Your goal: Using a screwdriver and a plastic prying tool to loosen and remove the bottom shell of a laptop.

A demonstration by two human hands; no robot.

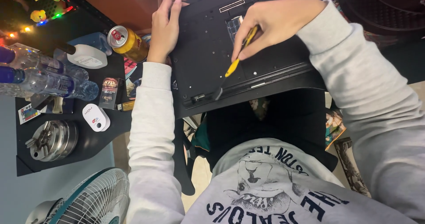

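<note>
Head view. Item: black laptop turned underside-up (208,51), flat across the person's lap at centre, its near edge towards the body. Right hand (274,22): closed in a pinch grip on a slim yellow-handled screwdriver with a black shaft (234,64); the tool slants down and left, its tip resting near the laptop's near edge, though whether it sits in a screw cannot be told. Left hand (166,27): open, fingers together and flat, pressed on the laptop's far left corner. Both arms in light grey sweatshirt sleeves. To the left, a black-topped side table (88,144) carries: a gold and red drinks can (128,42) at its far right edge, just beside the left hand; a white dome-shaped tape dispenser (86,56); two clear plastic bottles with blue caps (44,75) lying on their sides; a small dark printed box (108,91); a small white oval device (96,117); a round shiny metal grinder-like piece (53,140). Near left: a white floor fan with teal trim (88,199). Far left: a string of coloured lights (44,18).
</note>
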